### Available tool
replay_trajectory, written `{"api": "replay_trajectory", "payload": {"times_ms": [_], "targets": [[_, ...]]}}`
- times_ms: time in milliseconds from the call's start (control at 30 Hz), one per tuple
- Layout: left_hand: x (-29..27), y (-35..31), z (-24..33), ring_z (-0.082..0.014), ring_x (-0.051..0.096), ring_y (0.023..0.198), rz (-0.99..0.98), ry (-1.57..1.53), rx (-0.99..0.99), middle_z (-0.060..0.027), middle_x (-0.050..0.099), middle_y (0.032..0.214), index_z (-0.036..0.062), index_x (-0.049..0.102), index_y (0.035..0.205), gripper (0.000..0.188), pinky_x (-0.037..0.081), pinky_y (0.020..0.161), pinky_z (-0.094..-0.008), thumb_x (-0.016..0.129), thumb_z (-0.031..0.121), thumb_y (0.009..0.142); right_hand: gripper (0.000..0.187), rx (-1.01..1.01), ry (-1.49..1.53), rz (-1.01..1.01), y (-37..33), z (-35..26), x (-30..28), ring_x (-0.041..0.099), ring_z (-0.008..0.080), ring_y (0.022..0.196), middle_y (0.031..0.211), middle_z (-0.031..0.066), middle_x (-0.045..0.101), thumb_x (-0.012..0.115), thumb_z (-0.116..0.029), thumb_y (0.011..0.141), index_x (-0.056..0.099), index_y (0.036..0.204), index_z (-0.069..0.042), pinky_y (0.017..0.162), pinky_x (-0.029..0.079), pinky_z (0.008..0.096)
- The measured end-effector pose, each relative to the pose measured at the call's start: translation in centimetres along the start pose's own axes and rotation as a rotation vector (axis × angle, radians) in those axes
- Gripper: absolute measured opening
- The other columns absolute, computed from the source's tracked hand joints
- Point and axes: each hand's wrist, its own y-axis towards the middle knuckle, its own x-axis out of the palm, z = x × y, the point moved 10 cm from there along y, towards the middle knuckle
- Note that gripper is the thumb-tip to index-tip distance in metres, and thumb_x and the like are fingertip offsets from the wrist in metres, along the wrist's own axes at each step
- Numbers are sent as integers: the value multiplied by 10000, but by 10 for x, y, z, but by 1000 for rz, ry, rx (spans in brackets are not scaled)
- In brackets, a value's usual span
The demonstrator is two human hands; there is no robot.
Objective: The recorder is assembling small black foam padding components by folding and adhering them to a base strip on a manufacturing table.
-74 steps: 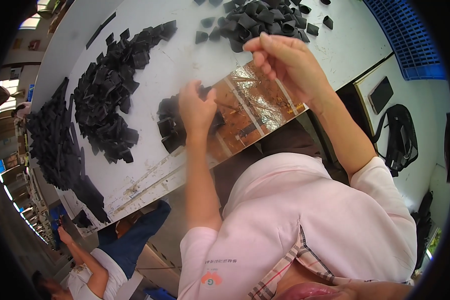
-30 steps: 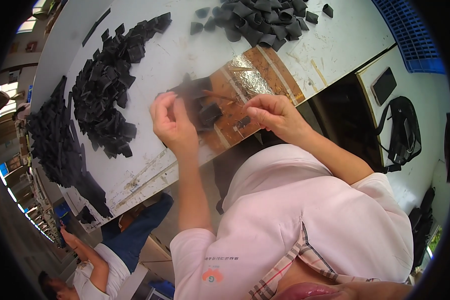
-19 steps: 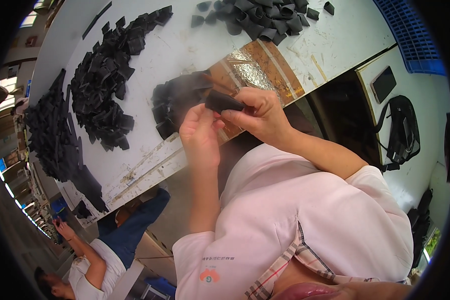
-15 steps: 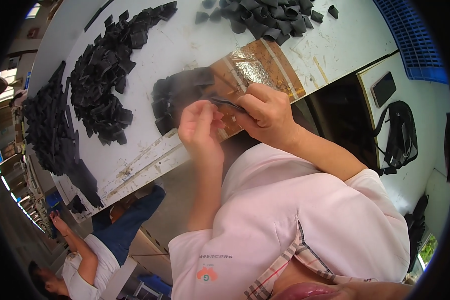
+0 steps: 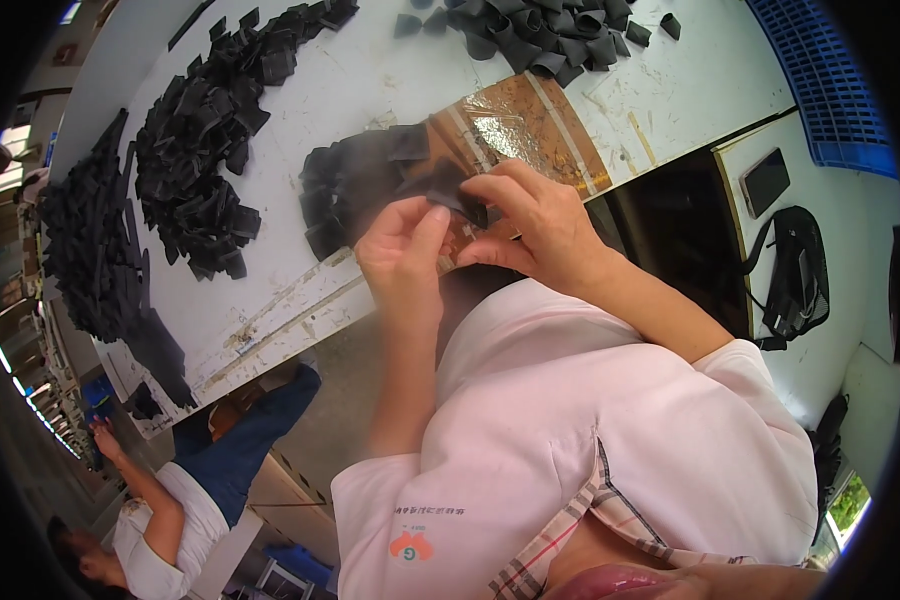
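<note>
Over the brown board (image 5: 567, 150), the worker's left hand (image 5: 406, 248) pinches a bent black strip (image 5: 460, 203); the right hand (image 5: 538, 215), thumb spread, touches its upper edge.

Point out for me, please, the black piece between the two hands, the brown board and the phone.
Black piece (image 5: 460, 204): head view, on the middle of its dark side.
Brown board (image 5: 544, 138): head view, on its bare brown surface.
Phone (image 5: 766, 183): head view, on its dark screen.
</note>
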Motion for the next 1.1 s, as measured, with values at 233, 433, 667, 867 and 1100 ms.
{"api": "replay_trajectory", "payload": {"times_ms": [233, 433, 667, 867, 1100], "targets": [[21, -12, 32, -49, 549, 598, -68, 519, 332, -32, 578, 680, -23, 537, 816, 25, 432, 502, -158, 544, -34, 795, 175, 185, 407, -13, 7, 18, 1, 533, 155, 587, 735, 54, 525, 661, -99, 715, 583, 858, -35, 499, 427, 263], [9, -3, 13, -29, 414, 408, 142, 85, 93, -25, 533, 626, -6, 528, 841, 85, 321, 363, -161, 525, -59, 775, 108, 79, -2, 127, 9, 6, -7, 539, 177, 568, 706, 71, 512, 596, 22, 672, 583, 768, -25, 475, 422, 257], [45, 0, -3, -38, 280, 361, -285, -585, -296, -38, 492, 680, 8, 509, 868, 143, 242, 368, -169, 483, -40, 737, 64, 915, 1037, -24, -12, 68, 32, 480, 59, 544, 664, 11, 551, 571, -30, 759, 591, 760, 30, 450, 378, 193], [23, 2, 35, -23, 313, 398, 94, -1, 295, -33, 505, 727, -5, 513, 814, 91, 278, 374, -157, 508, -50, 736, 89, 1025, 1973, -177, -16, 36, 58, 336, 37, 492, 589, -13, 447, 584, -85, 786, 564, 753, -4, 422, 279, 162], [15, 17, 56, -66, 403, 413, 25, -226, 185, -118, 578, 780, -23, 524, 865, 92, 305, 373, -167, 472, -12, 789, 218, 856, 1397, -226, 23, 34, 20, 332, 22, 483, 617, -45, 440, 539, -238, 860, 543, 730, -63, 418, 289, 161]]}}
